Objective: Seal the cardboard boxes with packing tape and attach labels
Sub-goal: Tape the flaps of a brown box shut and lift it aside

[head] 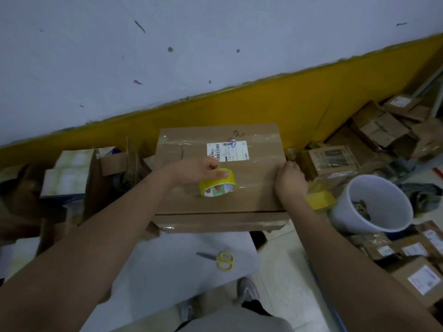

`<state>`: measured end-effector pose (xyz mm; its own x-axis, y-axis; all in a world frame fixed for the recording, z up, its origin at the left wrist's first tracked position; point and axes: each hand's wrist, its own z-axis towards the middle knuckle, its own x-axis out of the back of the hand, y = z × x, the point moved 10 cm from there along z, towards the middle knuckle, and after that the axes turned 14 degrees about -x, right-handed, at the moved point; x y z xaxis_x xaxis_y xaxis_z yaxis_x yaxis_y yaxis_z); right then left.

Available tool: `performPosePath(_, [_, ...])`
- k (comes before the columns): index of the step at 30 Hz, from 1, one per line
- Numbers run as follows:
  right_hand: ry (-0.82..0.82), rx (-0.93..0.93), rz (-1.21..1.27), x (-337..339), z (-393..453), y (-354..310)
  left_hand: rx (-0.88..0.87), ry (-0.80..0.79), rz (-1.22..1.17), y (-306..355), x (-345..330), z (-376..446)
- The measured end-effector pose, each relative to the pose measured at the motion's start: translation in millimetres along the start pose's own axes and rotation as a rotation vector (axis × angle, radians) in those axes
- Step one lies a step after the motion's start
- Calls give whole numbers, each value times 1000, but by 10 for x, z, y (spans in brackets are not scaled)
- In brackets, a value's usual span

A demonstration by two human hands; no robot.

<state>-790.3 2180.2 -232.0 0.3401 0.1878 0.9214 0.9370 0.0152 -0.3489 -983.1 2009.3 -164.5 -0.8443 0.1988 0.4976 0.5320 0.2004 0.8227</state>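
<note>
At far left, a stack of pale cartons (69, 173) stood against the yellow wall base (263, 101). The left hand (199, 170) gripped the yellow tape roll (217, 183) on top of the cardboard box (215, 202): its thumb lay across the roll's outer rim, and fingertips showed through the roll's core, so the fingers were curled round the ring. A stretch of clear tape ran rightward from the roll across the box top. Beyond the hand, a white shipping label (226, 150) lay flat on the lid under glossy tape. The box itself rested at the far end of a pale work surface (167, 259), upon which yellow-handled scissors (219, 259) lay nearer the person. The right hand (290, 179) pressed down at the box's right edge, fingers curled together over the tape end; whether they pinched it could not be told. Further right stood a white bucket (374, 204), then labelled parcels (417, 274) on the floor.
</note>
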Motion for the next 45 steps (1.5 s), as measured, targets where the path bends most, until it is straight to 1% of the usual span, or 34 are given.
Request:
performPosePath(2, [13,59,-29,-68,-152,-146,-17,-2,69,22,23,3])
performPosePath(4, [16,136,-114,-178,-253,-241,-25,-10,100,4,11,14])
performPosePath(10, [-39,141,-204,-257,-163,-175,-71,-54,269,-62,-32,12])
performPosePath(15, [-90,104,-153,-259,-82,-68,-3,-46,355,-179,340,-311])
performPosePath(18, [-107,121,-115,-238,-141,-160,39,-61,399,-309,511,-499])
performPosePath(21, [-94,151,-103,-215,-211,-236,8,-69,460,-318,519,-553])
performPosePath(25, [-88,165,-115,-208,-169,-234,-16,26,489,-306,533,-615])
performPosePath(27, [-98,164,-117,-197,-117,-184,-27,95,456,-313,601,-720])
performPosePath(29, [-101,171,-114,-193,-72,-152,1,164,405,-376,729,-884])
performPosePath(32, [-101,173,-121,-194,-57,-192,75,200,400,-544,820,-1051])
performPosePath(36, [-113,203,-124,-211,-70,-234,81,272,375,-564,830,-1075])
performPosePath(38, [-135,196,-125,-212,-58,-222,96,242,438,-530,833,-1073])
performPosePath(41, [-139,197,-141,-217,-86,-232,178,193,602,-579,850,-1058])
performPosePath(43, [-117,200,-155,-213,-124,-249,231,181,647,-695,847,-1050])
performPosePath(45, [-91,216,-171,-215,-164,-278,239,157,649,-814,799,-1042])
